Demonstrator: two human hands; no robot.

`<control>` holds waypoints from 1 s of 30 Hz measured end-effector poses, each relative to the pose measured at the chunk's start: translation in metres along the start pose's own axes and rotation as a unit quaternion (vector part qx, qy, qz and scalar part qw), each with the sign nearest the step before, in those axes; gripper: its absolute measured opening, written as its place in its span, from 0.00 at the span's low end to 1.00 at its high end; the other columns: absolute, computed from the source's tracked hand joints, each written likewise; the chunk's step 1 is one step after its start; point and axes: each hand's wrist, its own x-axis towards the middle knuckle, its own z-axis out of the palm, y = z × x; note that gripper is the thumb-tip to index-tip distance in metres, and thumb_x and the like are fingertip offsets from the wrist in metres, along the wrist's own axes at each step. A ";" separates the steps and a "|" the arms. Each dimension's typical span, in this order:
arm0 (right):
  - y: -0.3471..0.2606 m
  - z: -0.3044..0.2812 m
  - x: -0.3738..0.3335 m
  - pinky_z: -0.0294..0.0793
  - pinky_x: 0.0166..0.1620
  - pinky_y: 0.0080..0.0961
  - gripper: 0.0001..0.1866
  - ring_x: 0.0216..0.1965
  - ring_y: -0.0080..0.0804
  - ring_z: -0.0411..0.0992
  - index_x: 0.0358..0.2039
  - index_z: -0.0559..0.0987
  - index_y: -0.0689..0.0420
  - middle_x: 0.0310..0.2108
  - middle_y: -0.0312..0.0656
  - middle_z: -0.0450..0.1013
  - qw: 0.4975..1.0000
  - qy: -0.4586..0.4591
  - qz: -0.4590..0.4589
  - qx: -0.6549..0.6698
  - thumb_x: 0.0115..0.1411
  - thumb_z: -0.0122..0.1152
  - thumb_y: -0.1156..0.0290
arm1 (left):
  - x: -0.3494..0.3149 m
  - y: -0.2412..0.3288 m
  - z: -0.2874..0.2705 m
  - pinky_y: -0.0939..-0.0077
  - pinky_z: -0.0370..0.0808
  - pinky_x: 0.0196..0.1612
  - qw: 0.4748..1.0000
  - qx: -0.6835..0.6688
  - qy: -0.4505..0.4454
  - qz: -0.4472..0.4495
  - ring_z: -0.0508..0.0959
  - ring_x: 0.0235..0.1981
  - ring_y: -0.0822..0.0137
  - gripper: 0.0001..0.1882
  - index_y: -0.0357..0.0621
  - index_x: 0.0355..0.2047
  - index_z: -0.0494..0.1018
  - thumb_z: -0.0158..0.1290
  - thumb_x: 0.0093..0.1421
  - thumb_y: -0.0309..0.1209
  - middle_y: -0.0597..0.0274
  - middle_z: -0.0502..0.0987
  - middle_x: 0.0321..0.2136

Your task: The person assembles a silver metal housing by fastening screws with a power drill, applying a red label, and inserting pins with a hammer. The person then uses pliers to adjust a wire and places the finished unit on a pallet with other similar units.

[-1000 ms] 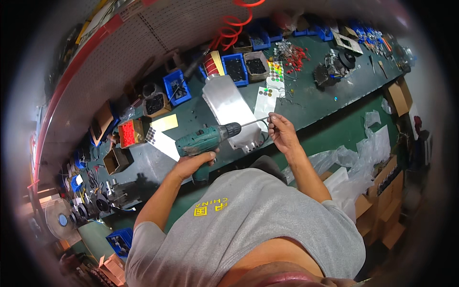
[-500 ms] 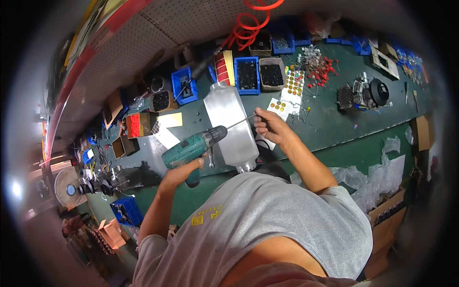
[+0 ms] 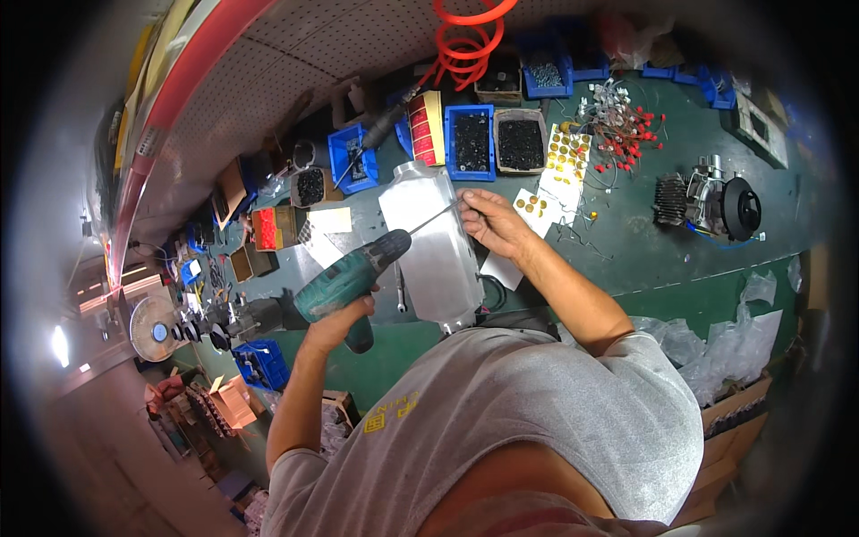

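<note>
A green cordless drill (image 3: 335, 285) with a dark chuck is gripped in my left hand (image 3: 338, 326), fingers wrapped round its handle. From the chuck a long thin bit (image 3: 433, 219) slants up to the right, over a silver metal casing (image 3: 440, 279) lying on the bench. My right hand (image 3: 494, 222) pinches the bit's tip beside the casing's upper right edge; whether a small screw is there too is hidden by the fingers. Left of the casing, near the drill, lies a small metal tool (image 3: 400, 291).
Behind the casing stand a blue bin (image 3: 469, 143) and a box of black parts (image 3: 521, 143). Sheets of round gold stickers (image 3: 565, 161) and red-tipped wires (image 3: 631, 134) lie to the right, with a small engine (image 3: 716, 201) beyond. A red coiled hose (image 3: 470, 45) hangs above.
My right hand and the bit's tip have moved left, closer to the casing. The drill has come slightly left as well. The whole view has shifted a little.
</note>
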 end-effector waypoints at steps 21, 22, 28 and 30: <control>-0.025 -0.008 0.047 0.65 0.25 0.17 0.12 0.24 0.19 0.65 0.44 0.80 0.57 0.27 0.33 0.71 0.979 0.167 -0.014 -0.116 0.69 0.60 0.63 | 0.064 0.071 -0.022 0.77 0.73 0.33 0.993 0.105 0.035 -0.046 0.75 0.28 0.75 0.14 0.38 0.42 0.80 0.63 0.60 0.34 0.68 0.79 0.28; -0.024 -0.009 0.045 0.66 0.24 0.17 0.11 0.24 0.20 0.66 0.43 0.80 0.58 0.27 0.34 0.71 0.976 0.177 -0.017 -0.126 0.69 0.60 0.64 | 0.075 0.078 -0.025 0.76 0.72 0.32 0.992 0.121 0.011 -0.019 0.74 0.27 0.75 0.13 0.39 0.41 0.80 0.63 0.59 0.32 0.68 0.78 0.28; -0.006 -0.029 0.031 0.68 0.27 0.17 0.10 0.26 0.20 0.66 0.47 0.79 0.59 0.29 0.35 0.72 0.977 0.185 -0.006 -0.105 0.70 0.54 0.70 | 0.116 0.145 -0.022 0.76 0.74 0.35 0.957 0.278 -0.080 0.023 0.74 0.30 0.75 0.14 0.39 0.42 0.79 0.64 0.58 0.31 0.69 0.79 0.31; -0.005 -0.035 0.023 0.68 0.27 0.17 0.10 0.26 0.20 0.66 0.46 0.79 0.60 0.29 0.35 0.72 0.980 0.174 -0.006 -0.094 0.70 0.55 0.69 | 0.130 0.151 -0.024 0.75 0.76 0.38 0.943 0.317 -0.100 0.016 0.75 0.32 0.74 0.16 0.39 0.45 0.78 0.64 0.57 0.30 0.67 0.80 0.33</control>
